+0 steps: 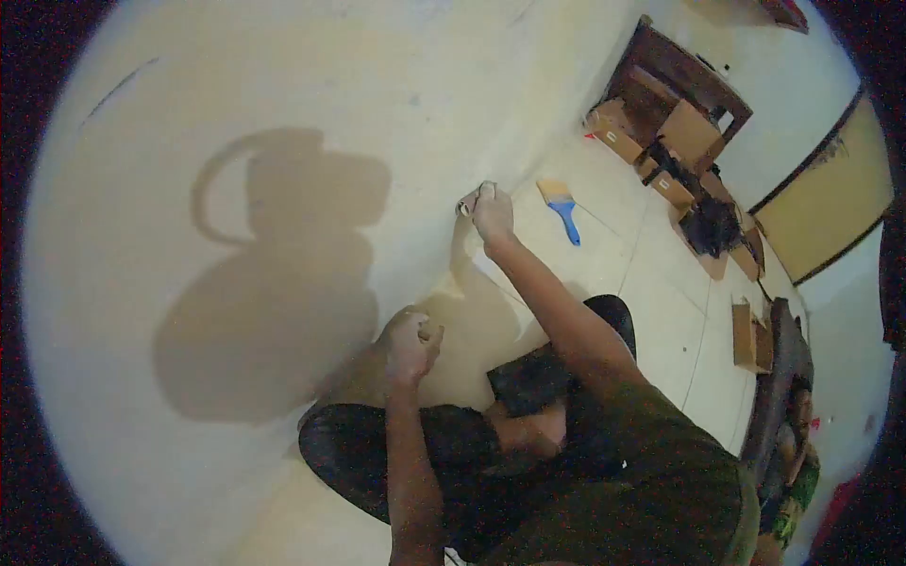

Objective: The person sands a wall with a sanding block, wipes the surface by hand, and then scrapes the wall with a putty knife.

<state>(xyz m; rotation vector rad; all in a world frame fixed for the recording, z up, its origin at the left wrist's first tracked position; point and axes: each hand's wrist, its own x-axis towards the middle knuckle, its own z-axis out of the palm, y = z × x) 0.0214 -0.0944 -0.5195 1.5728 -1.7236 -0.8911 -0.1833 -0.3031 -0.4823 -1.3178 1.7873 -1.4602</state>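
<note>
My right hand (492, 213), whitened with dust, is closed around a small rolled piece of sandpaper (463, 208) close to the pale wall (425, 151). The roll's open end pokes out past the fingers. Lower down, my left hand (411, 347) hangs above my folded legs near the wall, its fingers loosely curled and nothing visible in them; it is dusty too. On the tiled floor beside my right hand lies a paintbrush (562, 209) with a blue handle and pale bristles.
Open cardboard boxes (672, 179) and a dark bag (710, 226) stand near a brown wooden piece of furniture (675, 71). Another box (751, 338) sits by a dark brown piece of furniture (781, 377) at right. My shadow falls on the wall, which has dark scuffs.
</note>
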